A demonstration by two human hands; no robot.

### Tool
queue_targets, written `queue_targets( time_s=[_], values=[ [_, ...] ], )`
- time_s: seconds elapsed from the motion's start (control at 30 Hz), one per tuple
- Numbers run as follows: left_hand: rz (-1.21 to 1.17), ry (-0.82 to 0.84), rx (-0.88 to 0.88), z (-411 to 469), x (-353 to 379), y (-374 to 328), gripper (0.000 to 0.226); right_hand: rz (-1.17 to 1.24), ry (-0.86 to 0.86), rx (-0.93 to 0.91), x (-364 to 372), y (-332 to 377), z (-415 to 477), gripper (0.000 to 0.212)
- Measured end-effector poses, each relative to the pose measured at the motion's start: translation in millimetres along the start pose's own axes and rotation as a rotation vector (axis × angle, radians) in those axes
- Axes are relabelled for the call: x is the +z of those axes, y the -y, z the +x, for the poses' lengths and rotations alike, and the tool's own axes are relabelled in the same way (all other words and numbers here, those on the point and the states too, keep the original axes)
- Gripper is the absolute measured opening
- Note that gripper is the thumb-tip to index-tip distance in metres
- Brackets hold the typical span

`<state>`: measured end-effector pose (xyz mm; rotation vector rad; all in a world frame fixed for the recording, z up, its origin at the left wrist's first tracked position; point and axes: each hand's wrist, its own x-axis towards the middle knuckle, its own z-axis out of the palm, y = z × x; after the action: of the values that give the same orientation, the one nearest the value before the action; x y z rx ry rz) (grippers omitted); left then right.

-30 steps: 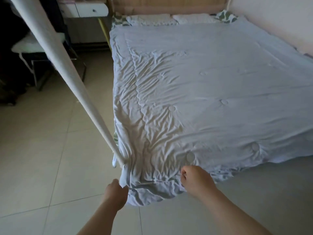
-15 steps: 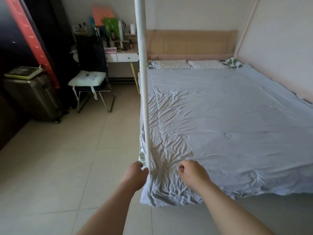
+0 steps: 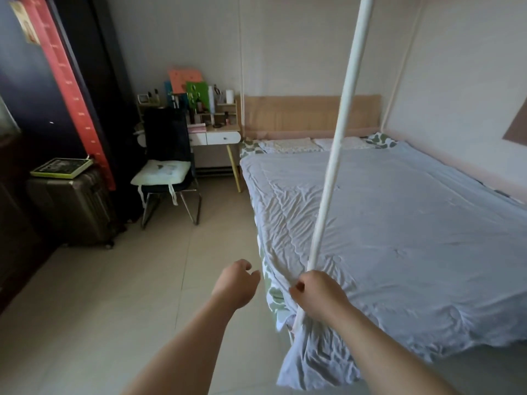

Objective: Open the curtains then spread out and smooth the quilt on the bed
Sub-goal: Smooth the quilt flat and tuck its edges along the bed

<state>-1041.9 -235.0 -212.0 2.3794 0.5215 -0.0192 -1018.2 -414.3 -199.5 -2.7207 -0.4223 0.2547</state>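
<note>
Scene: A person stood at the foot corner of a bed, both bare arms stretched toward its near edge.
Quilt: The pale blue quilt [image 3: 399,238] lay spread across almost the whole mattress, reaching the pillows [image 3: 288,145] below the wooden headboard [image 3: 310,112]. Its near corner hung off the bed toward the tiled floor [image 3: 114,309]. A band of creases ran down the left side, and the right side lay flatter.
Handling: Judged by its fine wrinkles and limp drape, the quilt was thin, soft and light. It would likely slide with a gentle tug and bunch again if dragged.
Where to hold: The hem at the hanging corner, and the left edge beside the creases, looked the best places to grip and pull it taut.
Right hand: The right hand [image 3: 316,292] sat at the quilt's corner, against the foot of the white canopy pole [image 3: 342,166]. Its fingers were curled tight, apparently bunching fabric, though the knuckles hid the grip itself.
Left hand: The left hand [image 3: 238,283] hung over the floor just beside the bed, near the green-patterned sheet [image 3: 271,283]. Its fingers were loosely curled and slightly apart, holding and touching nothing.
Surroundings: A cushioned chair [image 3: 168,172], a cluttered desk [image 3: 214,136] and a suitcase [image 3: 71,206] lined the left of the room.
Curtains: None appeared in view.
</note>
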Motion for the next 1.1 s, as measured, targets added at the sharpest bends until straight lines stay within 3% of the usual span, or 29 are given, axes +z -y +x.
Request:
queue_targets(
  time_s=[0.2,0.4,0.73,0.9,1.1],
  values=[
    [0.041,-0.009,0.061,28,-88,44,0.046,0.045,-0.131,-0.012,2,107,26,0.036],
    [0.040,-0.010,0.099,73,-140,61,0.046,0.052,-0.186,0.009,-2,156,77,0.036],
    [-0.023,-0.045,0.105,210,-179,59,0.043,0.063,-0.198,0.016,-9,175,213,0.030],
    [-0.030,-0.034,0.097,311,-191,27,0.042,0.046,-0.196,0.057,-28,170,315,0.038],
    [-0.071,-0.034,0.126,426,-206,-13,0.030,0.051,-0.213,0.081,-55,165,431,0.030]
  ],
)
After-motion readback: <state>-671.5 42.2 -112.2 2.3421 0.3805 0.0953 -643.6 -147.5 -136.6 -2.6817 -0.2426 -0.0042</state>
